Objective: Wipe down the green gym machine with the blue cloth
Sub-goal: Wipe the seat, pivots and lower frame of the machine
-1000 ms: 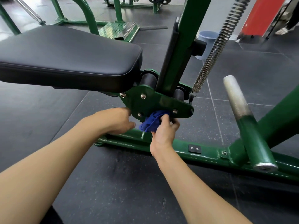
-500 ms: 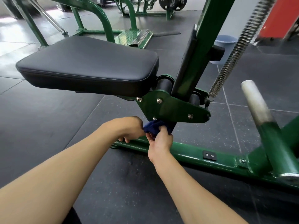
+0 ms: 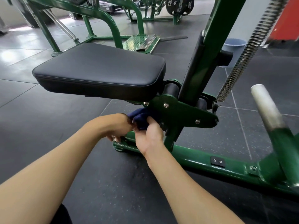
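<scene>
The green gym machine (image 3: 182, 113) fills the middle of the view, with a black padded seat (image 3: 100, 70) above a bolted green bracket plate. A bunched dark blue cloth (image 3: 140, 118) sits just under the seat's front edge, left of the bracket. My right hand (image 3: 149, 136) grips the cloth from below, palm turned up. My left hand (image 3: 116, 126) meets it from the left, its fingers curled against the cloth's left side. Both hands hover over the left end of the green floor rail (image 3: 202, 160).
A coiled steel spring (image 3: 242, 57) slants up on the right, next to a silver-tipped green post (image 3: 271, 120). A pale blue bucket (image 3: 234, 44) stands behind the upright. Other green frames and a weight plate (image 3: 179, 5) stand at the back on dark rubber flooring.
The cloth and both hands have shifted left, from under the bracket plate to its left edge below the seat. The camera has pulled back and risen, showing more of the seat.
</scene>
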Available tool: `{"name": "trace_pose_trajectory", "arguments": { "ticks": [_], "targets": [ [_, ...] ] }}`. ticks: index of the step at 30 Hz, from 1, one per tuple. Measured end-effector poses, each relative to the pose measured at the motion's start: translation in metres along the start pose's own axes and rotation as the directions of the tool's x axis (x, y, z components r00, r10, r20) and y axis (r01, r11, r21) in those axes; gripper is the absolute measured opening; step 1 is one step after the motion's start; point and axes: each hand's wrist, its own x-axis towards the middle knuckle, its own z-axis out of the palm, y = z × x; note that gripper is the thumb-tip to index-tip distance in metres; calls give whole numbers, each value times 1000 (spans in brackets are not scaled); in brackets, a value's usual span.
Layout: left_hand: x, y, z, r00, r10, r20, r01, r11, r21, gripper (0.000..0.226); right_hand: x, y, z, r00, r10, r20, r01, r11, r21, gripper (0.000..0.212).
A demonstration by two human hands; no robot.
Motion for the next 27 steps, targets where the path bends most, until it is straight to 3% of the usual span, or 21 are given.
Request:
{"name": "trace_pose_trajectory", "arguments": {
  "ticks": [5, 7, 10, 14, 17, 21, 24, 27],
  "targets": [
    [-8, -11, -17, 999, 13, -47, -18, 995, -103, 32, -7, 3, 28, 999, 7, 39, -7, 1000, 8, 14],
    [-8, -14, -20, 997, 31, -69, -37, 995, -92, 24, -4, 5, 25, 999, -7, 40, 11, 994, -109, 13],
    [-6, -19, -21, 996, 16, -92, -20, 999, -44, 30, 2, 4, 22, 997, -15, 76, 39, 948, -316, 18],
    [1, -35, -25, 996, -42, -83, 44, 999, 30, 36, 9, 4, 28, 996, -20, 93, 54, 926, -374, 24],
    [7, -47, -28, 994, -68, -91, 67, 998, -16, 41, 18, 7, 24, 996, -59, 74, 86, 890, -448, 29],
    [9, -47, -27, 995, -47, -89, 46, 999, -17, 40, 27, 12, 8, 993, -116, 7, 105, 867, -488, 11],
    [12, -38, -16, 1000, -19, -22, 19, 1000, -11, 38, 33, 11, -11, 985, -130, -116, 61, 883, -465, 10],
    [15, -25, 0, 997, 33, 65, -32, 999, -21, 39, 38, 8, -35, 974, -184, -131, 97, 866, -490, 14]
  ]
}}
